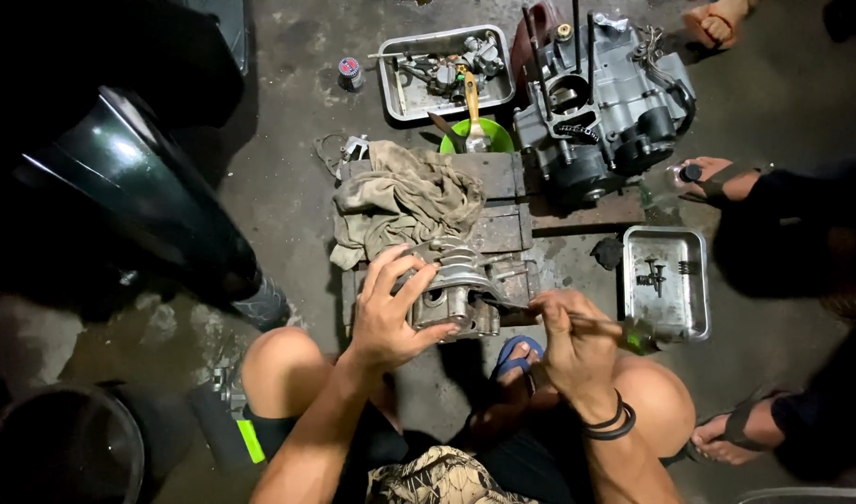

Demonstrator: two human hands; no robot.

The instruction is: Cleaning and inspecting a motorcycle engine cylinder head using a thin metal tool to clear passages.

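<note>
Grimy concrete floor [288, 187] bore wooden blocks [498, 229]; left hand [391, 313] clasped the finned grey metal cylinder [456, 280], right hand [577, 341] gripping a green-handled screwdriver [624, 331] at 3 o'clock, apparently mid-scraping; steadiness needed next.

Cylinder head [451, 285] showing dull grey cast metal, finned; rag [405, 199] lying as matt, creased cloth; tray [666, 245] gleaming as smooth steel.

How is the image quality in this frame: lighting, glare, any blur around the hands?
Head view: light falls on the centre, the corners sink into near black; a glare streak crosses the dark green fender; left hand on the finned cylinder is sharp, right hand slightly soft.
</note>
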